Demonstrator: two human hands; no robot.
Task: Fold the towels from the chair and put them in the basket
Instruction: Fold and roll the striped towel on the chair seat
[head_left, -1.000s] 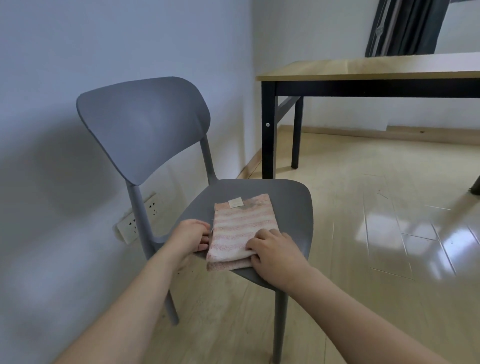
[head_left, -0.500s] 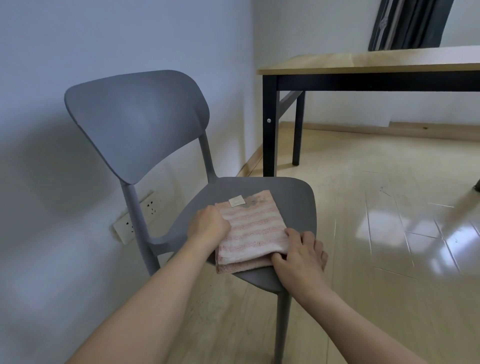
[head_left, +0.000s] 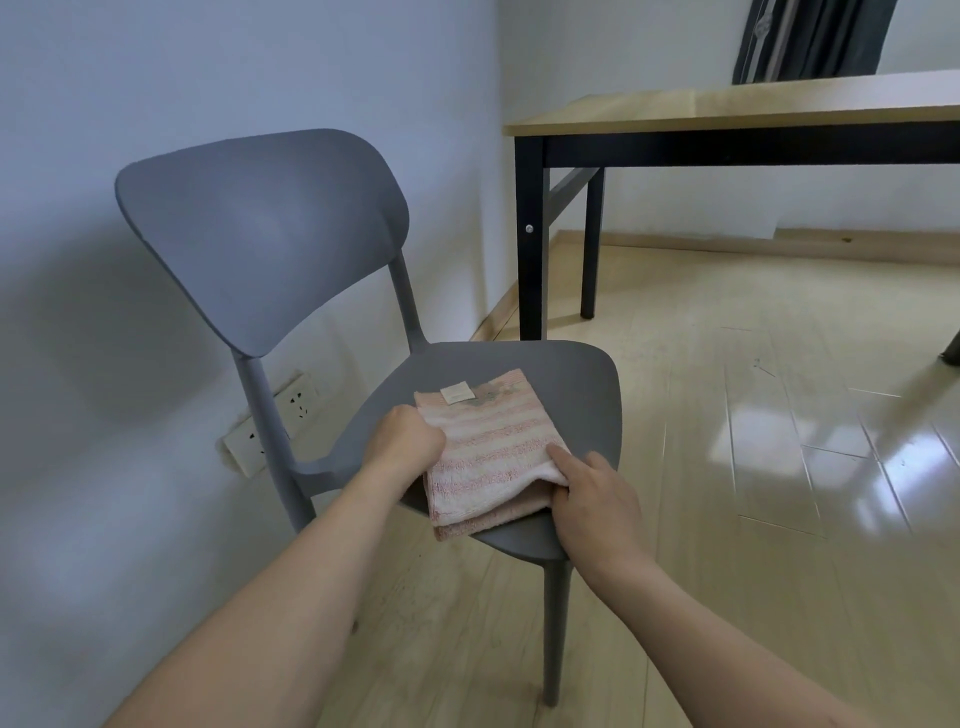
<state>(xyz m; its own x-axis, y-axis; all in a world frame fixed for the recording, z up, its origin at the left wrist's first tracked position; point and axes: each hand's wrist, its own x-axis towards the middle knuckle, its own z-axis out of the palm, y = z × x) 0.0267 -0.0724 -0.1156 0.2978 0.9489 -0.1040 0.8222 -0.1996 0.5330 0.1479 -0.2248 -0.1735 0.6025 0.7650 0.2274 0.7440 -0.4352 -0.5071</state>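
Note:
A folded pink-and-white striped towel (head_left: 488, 447) with a small white label lies on the seat of a grey plastic chair (head_left: 582, 395). My left hand (head_left: 402, 441) grips the towel's left edge, fingers curled under it. My right hand (head_left: 592, 493) pinches the near right corner, thumb on top and fingers below, and that corner is slightly raised off the seat. No basket is in view.
The chair stands against a white wall with a power strip (head_left: 270, 426) behind its leg. A wooden table with black legs (head_left: 530, 234) stands at the back right. Glossy wooden floor (head_left: 779, 467) spreads to the right.
My left hand moved from the seat onto the towel's left edge and took hold. My right hand slid from the towel's top to its right corner and gripped it.

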